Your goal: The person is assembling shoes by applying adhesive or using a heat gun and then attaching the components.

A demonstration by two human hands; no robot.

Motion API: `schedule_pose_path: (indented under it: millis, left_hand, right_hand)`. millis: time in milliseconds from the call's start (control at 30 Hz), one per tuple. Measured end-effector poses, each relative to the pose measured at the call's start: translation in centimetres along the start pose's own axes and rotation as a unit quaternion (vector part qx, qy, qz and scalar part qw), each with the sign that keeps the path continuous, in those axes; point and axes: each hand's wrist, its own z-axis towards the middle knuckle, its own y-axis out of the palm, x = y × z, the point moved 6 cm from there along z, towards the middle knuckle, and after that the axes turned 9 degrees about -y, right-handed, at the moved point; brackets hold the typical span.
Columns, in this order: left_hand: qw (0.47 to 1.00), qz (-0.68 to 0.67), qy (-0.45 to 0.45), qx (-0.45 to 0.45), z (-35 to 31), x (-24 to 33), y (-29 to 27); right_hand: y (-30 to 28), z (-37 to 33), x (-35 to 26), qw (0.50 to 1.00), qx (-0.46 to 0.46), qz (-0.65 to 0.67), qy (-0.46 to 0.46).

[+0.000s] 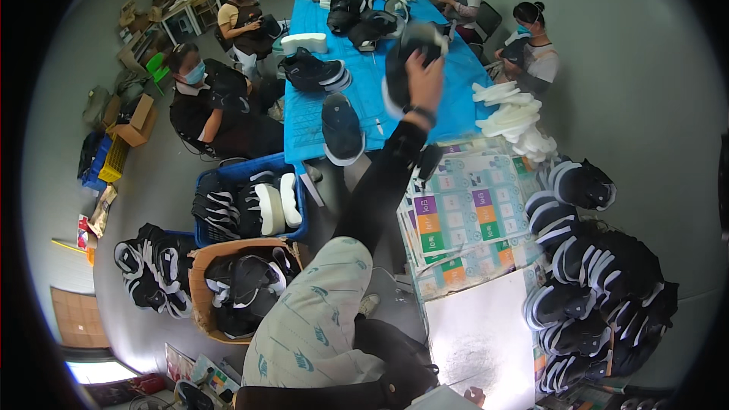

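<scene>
My left hand [425, 80] reaches far forward over the blue-covered table [307, 133], its arm in a black sleeve. Its fingers are closed on a black shoe [398, 80] with a pale sole, blurred by motion and raised at a tilt. Of my right hand [474, 396] only a small part shows at the lower edge, beside a white board [482, 334]; its grip cannot be made out. Close to the held shoe, a black shoe [342, 127] stands at the table's near edge. Another black shoe with a white sole [311, 70] lies behind it.
White soles [516, 118] are heaped at the table's right corner. Stacked black shoes [600, 273] fill the right side. A blue crate [250, 163] and a cardboard box [201, 288] hold shoes at left. Printed sheets [463, 205] cover the near bench. Several people sit around the table.
</scene>
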Motion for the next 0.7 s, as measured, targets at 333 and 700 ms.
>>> schedule_pose_path:
  millis: [333,700]
  left_hand:
    - [0.809,0.371,-0.114,-0.440,-23.5,-9.8,-1.2]
    - [0.564,0.750,-0.345,-0.001,-49.9,0.4,-61.2]
  right_hand:
    - [2.0,0.7,-0.4,0.997,-0.006,0.067,0.042]
    - [0.9,11.9,-10.2,0.947,-0.183,0.031,-0.263]
